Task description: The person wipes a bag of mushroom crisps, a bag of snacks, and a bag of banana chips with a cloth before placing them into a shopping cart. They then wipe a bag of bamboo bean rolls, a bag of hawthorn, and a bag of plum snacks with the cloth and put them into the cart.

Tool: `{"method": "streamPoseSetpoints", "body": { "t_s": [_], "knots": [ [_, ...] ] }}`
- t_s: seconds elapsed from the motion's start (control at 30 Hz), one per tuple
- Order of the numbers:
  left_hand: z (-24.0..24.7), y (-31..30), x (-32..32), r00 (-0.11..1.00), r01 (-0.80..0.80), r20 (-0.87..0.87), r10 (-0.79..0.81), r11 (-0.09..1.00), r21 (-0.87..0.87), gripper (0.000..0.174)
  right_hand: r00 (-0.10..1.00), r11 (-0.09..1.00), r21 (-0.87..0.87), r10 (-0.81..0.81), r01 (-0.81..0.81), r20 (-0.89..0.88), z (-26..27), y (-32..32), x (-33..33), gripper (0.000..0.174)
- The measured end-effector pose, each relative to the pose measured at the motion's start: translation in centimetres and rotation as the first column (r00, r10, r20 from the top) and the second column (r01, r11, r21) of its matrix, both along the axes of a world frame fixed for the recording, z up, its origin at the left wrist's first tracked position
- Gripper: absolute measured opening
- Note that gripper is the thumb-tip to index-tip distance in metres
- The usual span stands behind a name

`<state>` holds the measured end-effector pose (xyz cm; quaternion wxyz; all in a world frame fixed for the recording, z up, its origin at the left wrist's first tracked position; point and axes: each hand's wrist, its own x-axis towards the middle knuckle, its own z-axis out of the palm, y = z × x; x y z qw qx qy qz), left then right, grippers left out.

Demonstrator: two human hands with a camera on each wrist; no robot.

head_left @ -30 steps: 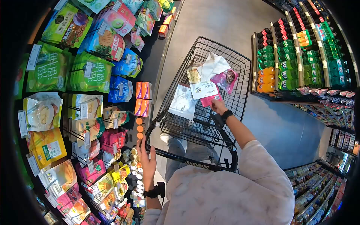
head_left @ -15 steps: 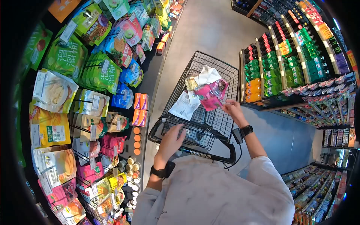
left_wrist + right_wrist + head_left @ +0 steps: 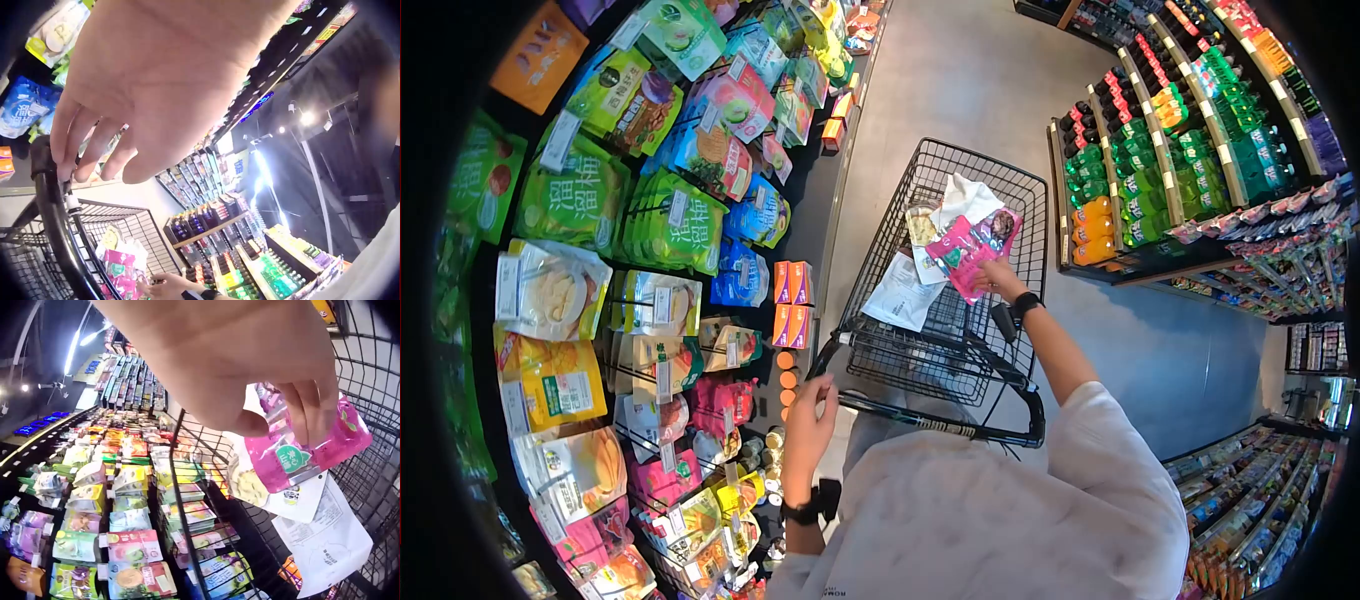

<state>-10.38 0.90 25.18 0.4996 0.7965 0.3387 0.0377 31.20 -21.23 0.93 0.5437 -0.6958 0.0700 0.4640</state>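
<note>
In the head view, my right hand [image 3: 998,280] lies over the lower right part of a pink snack bag [image 3: 962,250] inside the wire shopping cart [image 3: 1032,330]. The right wrist view shows bent fingers touching the front of this bag [image 3: 275,469], thumb apart from them. Under and around it are a white pack with a food picture [image 3: 922,228], a crumpled white item [image 3: 968,195] and a flat white packet [image 3: 905,290]. My left hand [image 3: 808,415] hovers by the left end of the cart handle [image 3: 920,420], fingers loosely curled and holding nothing.
Snack pouches [image 3: 680,225] hang on a shelf wall along the left. Orange-and-purple boxes [image 3: 794,325] and orange-lidded containers [image 3: 787,380] stand at its edge. To the right are shelves of drink bottles [image 3: 1145,175]. Grey floor [image 3: 960,70] runs beyond the cart.
The pink bag, earlier partly under the white pack, now lies on top of it. My right hand moved off to its side, then back over it. My left hand rose inward, then returned beside the handle.
</note>
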Motion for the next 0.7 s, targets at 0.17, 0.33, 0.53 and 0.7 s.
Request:
{"method": "streamPoseSetpoints", "body": {
  "t_s": [0.17,0.33,0.53,0.7],
  "knots": [
    [0.7,-1.1,-3.3,0.97,-0.183,-0.161,0.181,0.983,0.001,0.024,0.999,0.956,-0.294,-0.013,0.001,-0.036,-8.3,3.2,-0.7,0.069],
    [1.2,-2.5,-6.8,0.91,-0.312,-0.277,0.307,0.95,0.027,0.026,0.991,0.963,-0.242,-0.102,0.121,0.09,-8.0,3.6,-3.2,0.137],
    [1.3,-3.8,-8.5,0.867,-0.352,-0.34,0.365,0.931,0.1,0.029,0.983,0.949,-0.258,-0.179,0.183,0.038,-8.9,2.2,-3.5,0.134],
    [1.2,-3.8,-7.7,0.857,-0.354,-0.376,0.353,0.933,0.069,0.031,0.953,0.923,-0.254,-0.303,0.291,-0.012,-11.6,-0.5,-3.3,0.111]
  ]
}}
